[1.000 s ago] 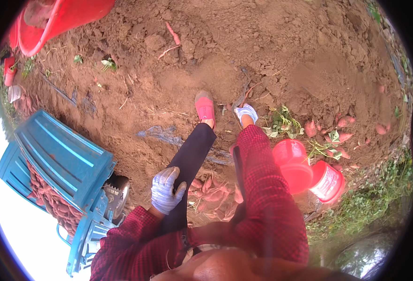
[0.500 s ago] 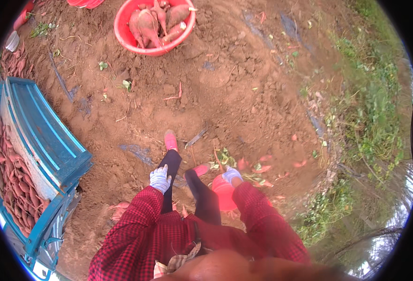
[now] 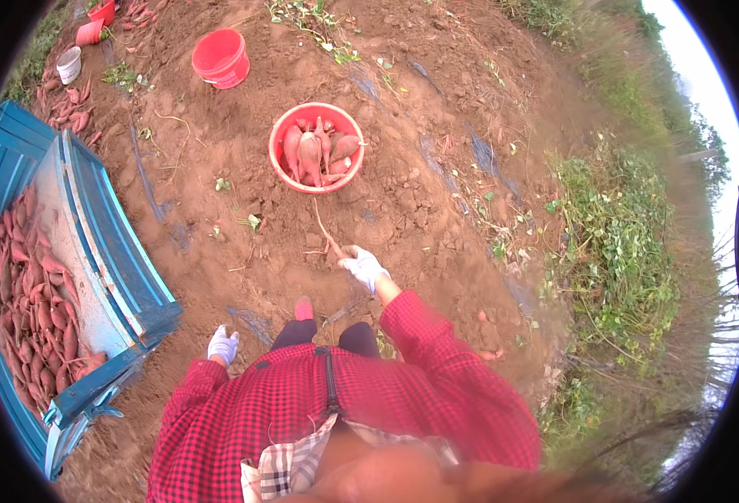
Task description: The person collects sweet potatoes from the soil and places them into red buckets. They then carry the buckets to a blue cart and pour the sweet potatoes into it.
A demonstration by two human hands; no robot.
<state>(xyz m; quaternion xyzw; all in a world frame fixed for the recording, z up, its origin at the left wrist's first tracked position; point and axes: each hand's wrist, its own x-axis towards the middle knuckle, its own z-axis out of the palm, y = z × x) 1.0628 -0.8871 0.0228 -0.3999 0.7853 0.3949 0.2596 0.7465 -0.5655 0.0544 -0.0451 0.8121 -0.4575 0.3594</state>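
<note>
My right hand (image 3: 364,268), in a white glove, reaches forward and grips a thin sweet potato (image 3: 333,244) with a long root trailing from its far end. Just ahead of that root stands a red tub (image 3: 279,164) of large sweet potatoes (image 3: 309,155). My left hand (image 3: 223,344), gloved in white too, hangs at my side over the soil with its fingers apart and nothing in it.
To the left, a blue truck bed (image 3: 116,243) holds a heap of sweet potatoes (image 3: 38,310). A red bucket (image 3: 221,60) and a white bucket (image 3: 69,65) stand farther off. Green vines (image 3: 617,243) line the right side. Black plastic film (image 3: 484,157) lies in strips on the soil.
My right hand has moved from low at my right side up and forward with the thin sweet potato. My left hand has left my leg and moved outward. My view has risen.
</note>
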